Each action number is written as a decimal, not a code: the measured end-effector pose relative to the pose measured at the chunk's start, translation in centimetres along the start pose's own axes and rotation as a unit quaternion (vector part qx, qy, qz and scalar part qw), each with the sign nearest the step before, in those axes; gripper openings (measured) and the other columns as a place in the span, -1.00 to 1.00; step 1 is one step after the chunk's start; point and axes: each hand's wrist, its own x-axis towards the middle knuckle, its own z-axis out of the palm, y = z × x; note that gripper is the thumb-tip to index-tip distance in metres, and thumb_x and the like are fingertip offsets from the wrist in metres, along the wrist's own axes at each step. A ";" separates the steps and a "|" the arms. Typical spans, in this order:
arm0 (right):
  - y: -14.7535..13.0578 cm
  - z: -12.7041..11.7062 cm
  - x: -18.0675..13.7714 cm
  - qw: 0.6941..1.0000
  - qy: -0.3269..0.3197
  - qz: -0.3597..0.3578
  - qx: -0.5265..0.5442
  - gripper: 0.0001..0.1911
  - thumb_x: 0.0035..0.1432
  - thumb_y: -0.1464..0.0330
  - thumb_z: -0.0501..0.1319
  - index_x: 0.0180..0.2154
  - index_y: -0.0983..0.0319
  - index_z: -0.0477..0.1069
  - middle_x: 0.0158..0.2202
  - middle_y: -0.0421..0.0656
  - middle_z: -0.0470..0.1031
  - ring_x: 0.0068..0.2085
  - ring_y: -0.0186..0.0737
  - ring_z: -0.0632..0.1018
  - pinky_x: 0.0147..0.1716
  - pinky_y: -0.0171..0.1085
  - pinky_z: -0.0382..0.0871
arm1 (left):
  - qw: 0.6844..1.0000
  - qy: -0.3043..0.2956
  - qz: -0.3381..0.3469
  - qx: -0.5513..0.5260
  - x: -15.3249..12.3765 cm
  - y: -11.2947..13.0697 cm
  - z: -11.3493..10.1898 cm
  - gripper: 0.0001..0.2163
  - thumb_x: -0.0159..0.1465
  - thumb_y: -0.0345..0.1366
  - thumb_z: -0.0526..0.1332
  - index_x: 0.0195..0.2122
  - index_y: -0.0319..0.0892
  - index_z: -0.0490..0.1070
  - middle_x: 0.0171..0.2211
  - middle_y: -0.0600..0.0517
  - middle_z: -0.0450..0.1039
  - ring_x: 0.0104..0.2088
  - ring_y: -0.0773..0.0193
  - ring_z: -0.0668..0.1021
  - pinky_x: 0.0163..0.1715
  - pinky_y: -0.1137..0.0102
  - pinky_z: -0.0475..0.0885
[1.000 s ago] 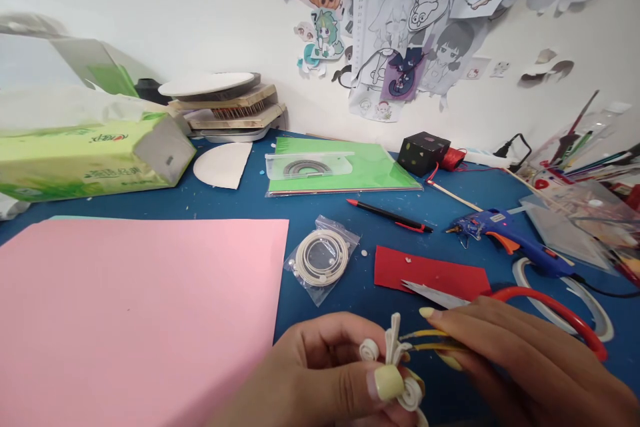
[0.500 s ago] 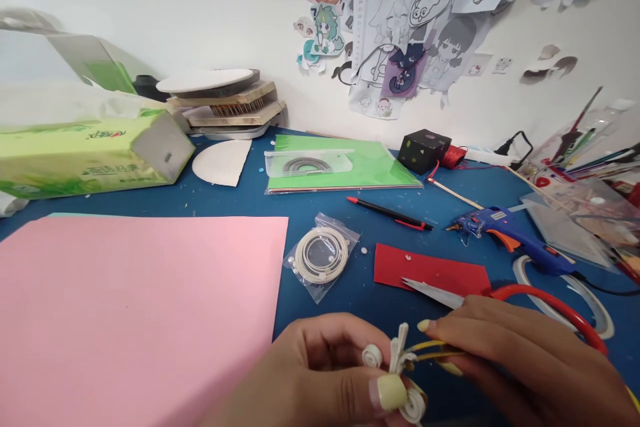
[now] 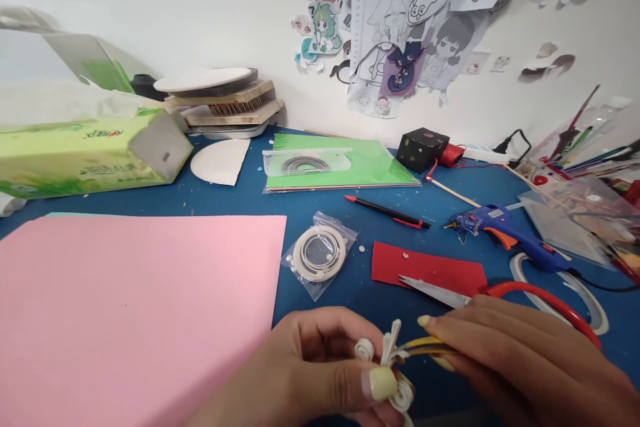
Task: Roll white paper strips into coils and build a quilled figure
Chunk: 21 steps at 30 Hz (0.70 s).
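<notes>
My left hand (image 3: 320, 370) pinches a small white craft piece (image 3: 401, 397) between thumb and fingers. The piece is made of thin strip with rolled spirals at its ends and short upright strands in the middle. My right hand (image 3: 535, 353) is closed around yellow tweezers (image 3: 427, 345), whose tips meet the piece beside the strands. Its lower part is partly hidden by my left thumb. Beyond my right hand lie scissors (image 3: 443, 293) with red handles, their blades over a red card strip (image 3: 425, 263).
Pink paper (image 3: 150, 293) covers the left front. A bag with a coil of white strip (image 3: 320, 252), a pen (image 3: 387, 212), a blue glue gun (image 3: 520, 233) and green sheets (image 3: 370, 177) lie beyond my hands. A tissue pack (image 3: 85, 153) stands far left.
The tweezer arms have come closer together at the white piece. Both hands and the piece have shifted slightly left in view.
</notes>
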 end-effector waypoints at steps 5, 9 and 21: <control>0.5 -0.1 0.4 0.990 0.006 0.101 0.097 -0.84 0.16 0.36 0.02 -0.22 0.14 0.33 -0.40 -0.24 0.52 -0.39 -0.38 0.52 -0.41 -0.46 0.40 | 0.996 0.037 0.063 0.054 0.3 0.1 -0.5 -0.86 -0.09 -0.38 0.40 -0.54 -0.26 0.45 -0.61 0.06 0.53 -0.60 0.43 0.51 -0.54 0.57 0.40; 0.7 0.1 0.4 0.979 -0.001 0.139 0.149 -0.82 0.12 0.41 0.07 -0.22 0.12 0.35 -0.35 -0.25 0.52 -0.34 -0.38 0.53 -0.40 -0.47 0.39 | 0.992 0.053 0.079 0.086 0.2 0.2 -0.5 -0.88 -0.07 -0.36 0.38 -0.56 -0.26 0.46 -0.58 0.07 0.53 -0.60 0.43 0.50 -0.54 0.55 0.38; -0.1 0.2 1.7 0.977 -0.041 0.107 0.177 -0.85 0.09 0.45 0.12 -0.28 0.16 0.39 -0.41 -0.24 0.53 -0.36 -0.37 0.54 -0.45 -0.50 0.40 | 0.985 0.081 0.106 0.108 0.2 0.8 -0.4 -0.87 -0.05 -0.37 0.37 -0.50 -0.25 0.45 -0.60 0.10 0.49 -0.56 0.44 0.46 -0.49 0.56 0.30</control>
